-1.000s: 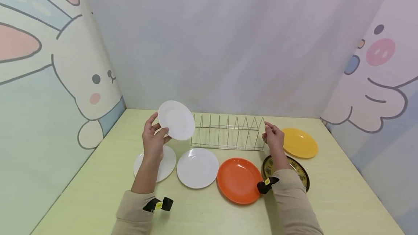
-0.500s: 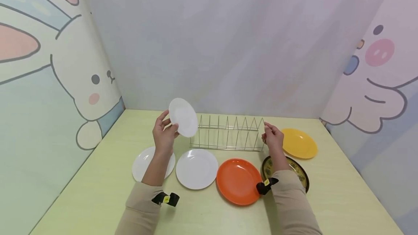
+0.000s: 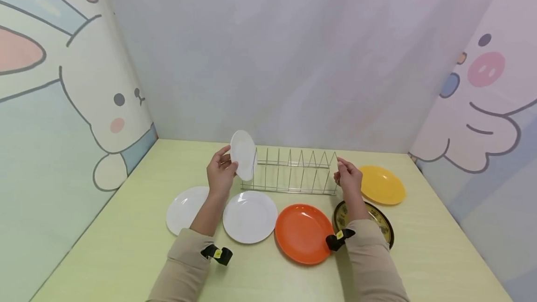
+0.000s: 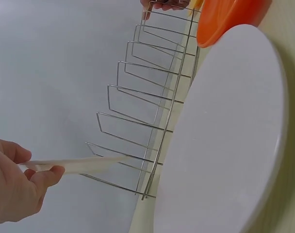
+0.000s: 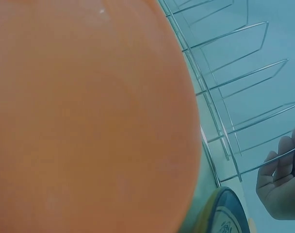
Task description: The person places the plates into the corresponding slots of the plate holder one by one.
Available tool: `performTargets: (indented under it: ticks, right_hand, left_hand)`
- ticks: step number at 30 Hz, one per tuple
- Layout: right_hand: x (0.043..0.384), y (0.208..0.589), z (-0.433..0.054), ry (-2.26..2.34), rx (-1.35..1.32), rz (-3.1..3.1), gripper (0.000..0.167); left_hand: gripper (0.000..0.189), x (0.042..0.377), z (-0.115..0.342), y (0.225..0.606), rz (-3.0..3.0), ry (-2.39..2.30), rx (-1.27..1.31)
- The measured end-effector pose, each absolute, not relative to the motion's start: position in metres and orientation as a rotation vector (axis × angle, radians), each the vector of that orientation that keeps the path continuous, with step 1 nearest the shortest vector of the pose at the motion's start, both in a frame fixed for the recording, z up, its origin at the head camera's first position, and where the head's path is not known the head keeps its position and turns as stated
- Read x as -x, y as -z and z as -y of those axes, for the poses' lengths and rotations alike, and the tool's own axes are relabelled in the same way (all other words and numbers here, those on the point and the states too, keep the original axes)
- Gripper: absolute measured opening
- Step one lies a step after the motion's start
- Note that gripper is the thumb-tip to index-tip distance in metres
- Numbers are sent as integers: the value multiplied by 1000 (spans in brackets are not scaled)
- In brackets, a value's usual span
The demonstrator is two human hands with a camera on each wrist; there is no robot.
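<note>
My left hand [image 3: 221,171] pinches a small white plate [image 3: 243,155] by its edge, thumb on the near face. The plate stands steeply tilted at the left end of a wire dish rack [image 3: 289,189]. In the left wrist view this plate [image 4: 82,166] appears edge-on, its far edge overlapping the end wires; whether it touches them I cannot tell. My right hand [image 3: 350,178] holds the rack's right end wire near its top. From the right wrist view, the curled fingers of that hand [image 5: 286,179] show behind the end wire.
Along the front of the rack lie a white plate [image 3: 180,211] partly behind my left forearm, another white plate [image 3: 250,217], an orange plate [image 3: 304,234] and a dark-rimmed patterned plate [image 3: 341,216] partly under my right arm. A yellow plate [image 3: 382,185] lies to the right.
My left hand has carried the small white plate rightward to the rack's left end and turned it more edge-on. The right hand has kept its hold on the rack.
</note>
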State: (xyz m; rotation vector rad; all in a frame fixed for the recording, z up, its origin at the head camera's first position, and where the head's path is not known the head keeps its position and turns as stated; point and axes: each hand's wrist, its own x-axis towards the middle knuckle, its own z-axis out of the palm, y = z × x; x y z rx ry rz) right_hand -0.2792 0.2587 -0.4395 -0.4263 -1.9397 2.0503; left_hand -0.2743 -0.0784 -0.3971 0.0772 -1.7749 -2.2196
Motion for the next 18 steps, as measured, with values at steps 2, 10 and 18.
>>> performTargets:
  ticks: [2,10,18]
  right_hand:
    - [279,439,-260,-2049,429,1937,36]
    - [279,440,-261,-2058,423,1937,37]
    - [280,441,-260,-2043,421,1949,38]
  left_hand:
    - [47,276,75,399,1826,2186,-76]
    - [47,281,65,410,1973,2097,-76]
    - [45,286,62,417,2018,1997,-91]
